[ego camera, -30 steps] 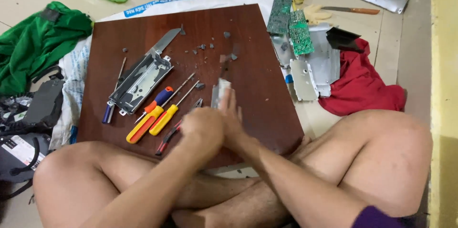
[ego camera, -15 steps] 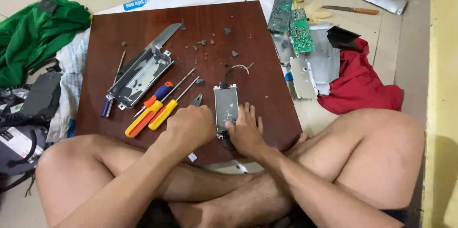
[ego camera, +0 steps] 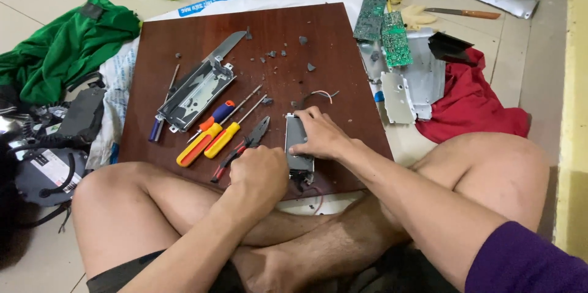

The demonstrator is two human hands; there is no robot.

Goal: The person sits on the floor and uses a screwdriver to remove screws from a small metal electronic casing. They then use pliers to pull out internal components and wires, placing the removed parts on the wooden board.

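A small grey metal device (ego camera: pixel 296 138) lies near the front edge of a dark wooden board (ego camera: pixel 275 29). My right hand (ego camera: pixel 320 135) lies flat on top of it, fingers spread over its upper part. My left hand (ego camera: pixel 262 173) is curled into a fist tight against the device's lower left edge. Thin wires stick out below the device at the board's edge. Red-handled pliers (ego camera: pixel 244 144) lie just left of my left hand.
Orange and yellow screwdrivers (ego camera: pixel 205 143), a blue-handled one (ego camera: pixel 156 129) and a metal frame (ego camera: pixel 196 94) lie on the board's left. Green circuit boards (ego camera: pixel 386 29), metal plates (ego camera: pixel 404 94) and a red cloth (ego camera: pixel 471 103) are to the right. A green cloth (ego camera: pixel 61 48) and black gear (ego camera: pixel 43 164) are on the left.
The device went from held upright between my hands to flat on the board. My right hand has slid up over it, and my left fist has dropped to its lower left edge.
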